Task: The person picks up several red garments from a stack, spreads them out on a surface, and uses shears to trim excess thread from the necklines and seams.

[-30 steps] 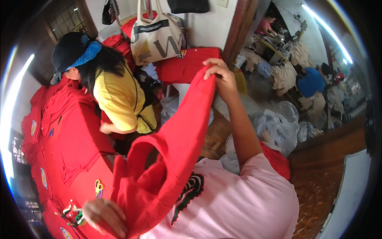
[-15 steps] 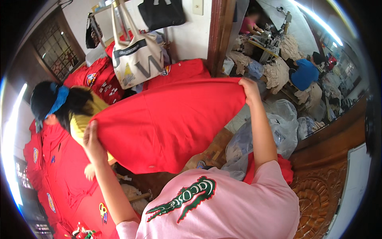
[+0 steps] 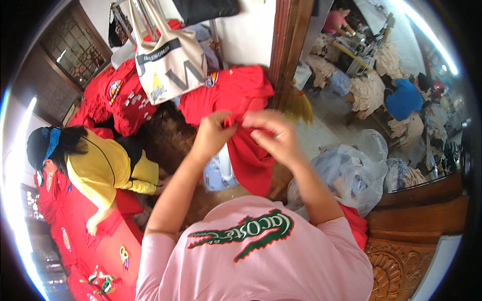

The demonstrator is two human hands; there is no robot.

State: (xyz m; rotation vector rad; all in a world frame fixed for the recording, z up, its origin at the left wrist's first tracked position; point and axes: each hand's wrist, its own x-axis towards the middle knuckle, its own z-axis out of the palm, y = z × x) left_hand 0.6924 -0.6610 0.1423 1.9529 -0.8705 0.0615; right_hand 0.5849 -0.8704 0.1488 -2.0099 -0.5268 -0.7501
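Observation:
A piece of red cloth point(image 3: 253, 168) hangs bunched and narrow in front of my chest, its top gathered between my hands. My left hand point(image 3: 215, 134) is closed on the upper edge, pinching it between thumb and fingers. Close beside it, my right hand point(image 3: 275, 134) has its fingertips and thumb on the same gathered part, with red fabric showing between them. The right fingers are slightly blurred. The cloth's lower end hangs loose, and its folds hide its full shape.
A co-worker in a yellow shirt point(image 3: 95, 165) bends over a red-covered table point(image 3: 110, 246) at left, with scissors point(image 3: 124, 256) on it. Red garments point(image 3: 226, 93) lie piled ahead beneath a hanging tote bag point(image 3: 170, 65). Clear plastic bags point(image 3: 346, 173) sit at right, before the doorway.
The red cloth was stretched wide between my hands; my hands have come together, and it now hangs gathered. The co-worker in yellow shows more fully.

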